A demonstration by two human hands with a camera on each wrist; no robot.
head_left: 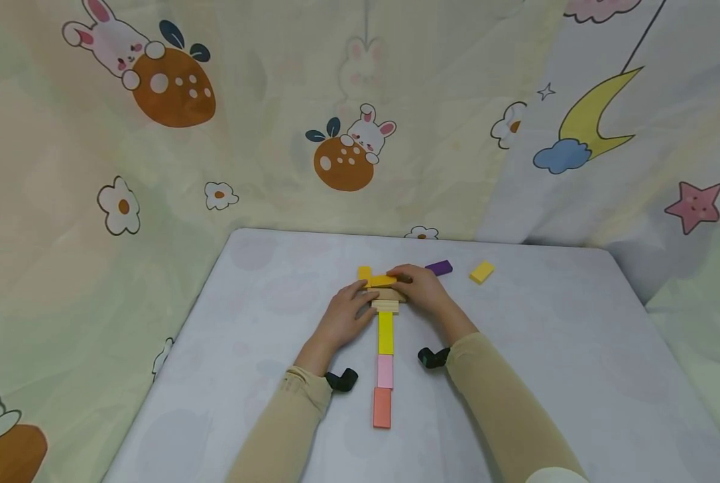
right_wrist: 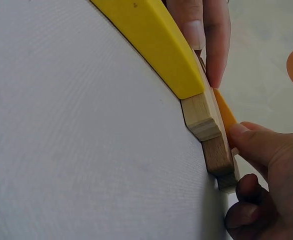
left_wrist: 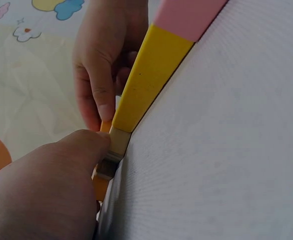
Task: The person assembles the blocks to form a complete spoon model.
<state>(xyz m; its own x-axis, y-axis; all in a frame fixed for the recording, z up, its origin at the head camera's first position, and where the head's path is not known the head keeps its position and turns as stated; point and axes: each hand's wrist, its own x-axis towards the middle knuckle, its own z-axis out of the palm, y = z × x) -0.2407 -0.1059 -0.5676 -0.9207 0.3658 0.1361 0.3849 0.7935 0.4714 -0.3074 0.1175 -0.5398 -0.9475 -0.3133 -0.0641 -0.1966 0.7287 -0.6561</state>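
A row of blocks lies on the table: a coral block, a pink block, a yellow block, then pale wooden blocks and a wider wooden piece. Beyond these, an orange-yellow block lies crosswise, its right end pinched by my right hand between thumb and finger. A second orange-yellow block stands at its left. My left hand touches the left side of the wooden pieces with thumb and extended fingers. Its fingertips partly cover the left ends.
Beyond my right hand lies a purple block, with a loose yellow block farther right. A white cloth covers the table. Behind its far edge hangs a patterned curtain.
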